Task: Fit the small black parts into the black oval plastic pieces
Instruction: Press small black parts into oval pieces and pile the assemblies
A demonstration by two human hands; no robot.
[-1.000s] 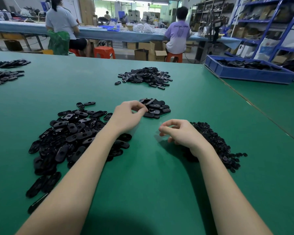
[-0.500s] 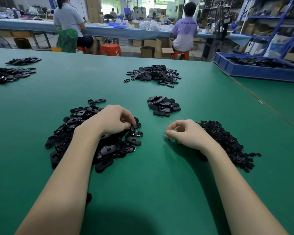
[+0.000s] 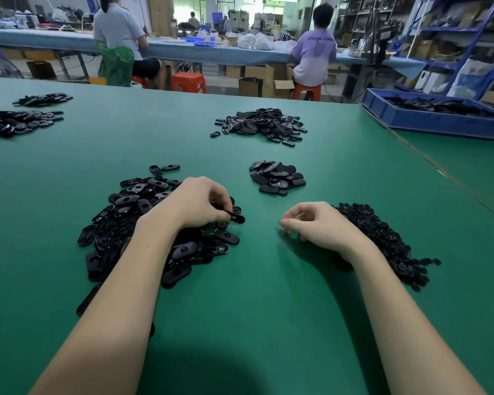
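A big pile of black oval plastic pieces (image 3: pixel 131 223) lies on the green table (image 3: pixel 254 309) at the left. My left hand (image 3: pixel 194 203) rests on that pile and pinches one black oval piece (image 3: pixel 236 218) at its right edge. A heap of small black parts (image 3: pixel 388 243) lies at the right. My right hand (image 3: pixel 317 223) rests beside this heap with curled fingers, thumb and forefinger close together. Whether a small part sits between them is hidden. A small stack of oval pieces (image 3: pixel 277 178) lies behind my hands.
A further pile of oval pieces (image 3: pixel 263 125) lies at the table's far middle, and two more piles (image 3: pixel 17 121) at the far left. A blue tray (image 3: pixel 428 121) with black parts stands at the far right. Two people sit at a bench behind.
My left hand has moved from the small stack back to the big oval pile and taken hold of one oval piece. The right hand has stayed in place. The camera has shifted left.
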